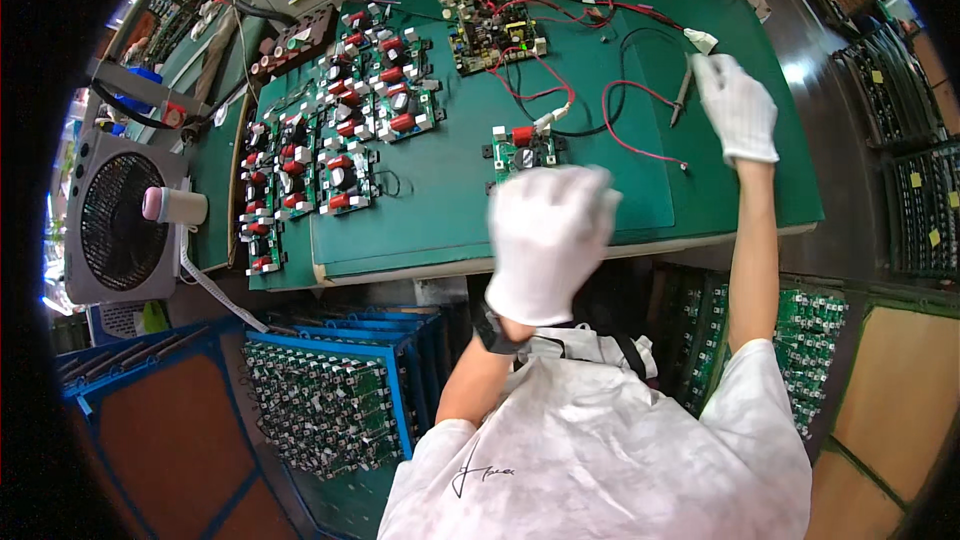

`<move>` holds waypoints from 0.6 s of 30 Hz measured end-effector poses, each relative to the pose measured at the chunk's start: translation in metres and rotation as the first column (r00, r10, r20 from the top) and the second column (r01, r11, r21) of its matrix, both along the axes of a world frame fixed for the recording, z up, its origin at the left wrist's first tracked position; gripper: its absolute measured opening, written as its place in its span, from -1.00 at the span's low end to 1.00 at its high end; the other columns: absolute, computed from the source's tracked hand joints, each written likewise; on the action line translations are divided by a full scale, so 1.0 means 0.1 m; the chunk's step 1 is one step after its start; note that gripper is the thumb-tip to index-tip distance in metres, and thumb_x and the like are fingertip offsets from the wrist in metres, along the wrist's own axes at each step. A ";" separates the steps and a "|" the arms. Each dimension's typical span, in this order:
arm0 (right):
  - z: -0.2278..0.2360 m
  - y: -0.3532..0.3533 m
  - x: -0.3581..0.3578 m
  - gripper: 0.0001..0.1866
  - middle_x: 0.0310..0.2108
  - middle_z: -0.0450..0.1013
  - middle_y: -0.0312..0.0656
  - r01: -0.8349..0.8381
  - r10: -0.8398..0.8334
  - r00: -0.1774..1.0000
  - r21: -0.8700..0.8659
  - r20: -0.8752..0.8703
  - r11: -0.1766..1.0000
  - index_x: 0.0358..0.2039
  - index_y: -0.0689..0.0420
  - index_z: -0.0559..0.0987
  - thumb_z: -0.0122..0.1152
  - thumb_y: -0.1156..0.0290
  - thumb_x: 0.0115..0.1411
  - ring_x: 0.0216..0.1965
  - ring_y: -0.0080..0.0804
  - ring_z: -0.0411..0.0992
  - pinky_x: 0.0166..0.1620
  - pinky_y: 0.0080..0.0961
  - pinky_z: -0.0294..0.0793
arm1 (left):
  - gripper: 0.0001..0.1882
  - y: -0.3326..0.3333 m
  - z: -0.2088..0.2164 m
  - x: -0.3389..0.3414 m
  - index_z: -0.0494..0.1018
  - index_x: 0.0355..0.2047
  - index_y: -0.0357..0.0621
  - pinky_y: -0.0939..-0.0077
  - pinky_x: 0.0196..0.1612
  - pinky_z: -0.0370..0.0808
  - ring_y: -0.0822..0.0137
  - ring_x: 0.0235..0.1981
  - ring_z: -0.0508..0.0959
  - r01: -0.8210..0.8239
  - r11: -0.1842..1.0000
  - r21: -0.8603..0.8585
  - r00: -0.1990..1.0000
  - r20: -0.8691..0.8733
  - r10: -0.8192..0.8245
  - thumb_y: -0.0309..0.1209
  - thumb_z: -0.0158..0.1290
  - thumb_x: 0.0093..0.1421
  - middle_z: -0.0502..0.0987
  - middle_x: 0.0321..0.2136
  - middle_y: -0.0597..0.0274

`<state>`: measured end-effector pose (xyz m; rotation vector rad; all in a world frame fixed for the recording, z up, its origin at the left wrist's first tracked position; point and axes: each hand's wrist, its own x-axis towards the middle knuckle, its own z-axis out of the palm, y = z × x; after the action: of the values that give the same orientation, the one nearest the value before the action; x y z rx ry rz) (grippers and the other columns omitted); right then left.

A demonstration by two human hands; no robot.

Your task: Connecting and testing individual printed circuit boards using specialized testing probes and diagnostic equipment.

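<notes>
My left hand (553, 235), in a white glove and smeared by motion, is over the near edge of a small green circuit board (524, 148). Its fingers bend down, and what lies under them is hidden. The board carries a red component and a round black coil; a white plug (546, 121) with red leads meets its top. My right hand (737, 110), also white-gloved, is at the right of the mat. Its fingers are drawn together at the upper end of a dark, pen-like test probe (682, 98). A white connector (701, 40) lies just beyond those fingertips.
Rows of similar boards (345, 110) cover the left of the green table mat (450, 210). A larger board (495, 25) with a lit green light stands at the back. Red and black wires loop across the mat. A fan (125, 220) stands left; board racks (330, 400) are below.
</notes>
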<state>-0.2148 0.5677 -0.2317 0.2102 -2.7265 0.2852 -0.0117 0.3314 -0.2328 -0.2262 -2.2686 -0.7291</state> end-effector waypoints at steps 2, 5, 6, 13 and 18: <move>0.08 -0.51 0.38 -0.76 -0.21 0.68 -0.11 -0.490 0.448 0.871 -0.279 -0.202 0.826 -0.10 -0.01 0.70 0.27 0.16 0.36 -0.20 -0.03 0.67 -0.09 -0.12 0.66 | -0.50 -0.34 -0.10 -0.05 0.55 -0.01 0.01 0.16 0.00 0.47 0.10 -0.09 0.58 -0.164 0.986 -0.024 0.980 -0.115 0.160 -0.35 0.45 0.02 0.62 -0.14 0.23; 0.04 -0.96 0.43 -0.61 0.05 0.61 -0.07 -0.823 0.804 0.566 -0.057 -0.181 0.566 0.03 0.05 0.67 0.40 0.19 0.23 0.14 -0.05 0.55 0.21 -0.13 0.51 | -0.38 -0.56 -0.25 -0.28 0.52 0.11 -0.13 0.05 0.15 0.43 -0.03 0.04 0.52 -0.205 0.976 0.073 0.979 0.004 0.205 -0.20 0.44 0.08 0.58 -0.03 0.00; -0.04 -1.08 0.39 -0.58 0.08 0.59 -0.07 -0.850 0.833 0.518 -0.009 -0.193 0.527 0.06 0.02 0.65 0.41 0.19 0.22 0.15 -0.05 0.54 0.22 -0.17 0.50 | -0.35 -0.60 -0.30 -0.32 0.51 0.13 -0.16 0.03 0.18 0.41 -0.05 0.08 0.50 -0.205 0.971 0.124 0.978 0.055 0.200 -0.18 0.44 0.08 0.56 0.00 -0.05; -0.20 -1.21 0.11 -0.76 -0.20 0.64 -0.20 -0.909 0.887 0.418 -0.092 -0.199 0.407 -0.17 0.01 0.74 0.43 0.24 0.17 -0.08 -0.14 0.58 0.08 -0.22 0.52 | -0.25 -0.71 -0.39 -0.51 0.43 0.23 -0.17 0.04 0.30 0.37 -0.12 0.24 0.40 -0.321 0.942 0.095 0.945 -0.030 0.325 -0.14 0.43 0.11 0.47 0.14 -0.14; -0.21 -1.27 0.13 -0.76 -0.26 0.62 -0.20 -0.931 0.893 0.365 -0.115 -0.263 0.346 -0.15 0.02 0.72 0.45 0.35 0.15 -0.15 -0.16 0.58 0.09 -0.21 0.53 | -0.40 -0.78 -0.40 -0.54 0.55 0.12 -0.26 0.26 0.21 0.52 0.12 0.13 0.60 -0.138 0.927 0.350 0.929 0.369 -0.001 -0.20 0.41 0.15 0.55 0.17 -0.06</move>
<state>-0.2017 0.4409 -0.2529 1.6561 -2.0416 0.8609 -0.0660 0.2529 -0.2727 0.1871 -2.4047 -1.2264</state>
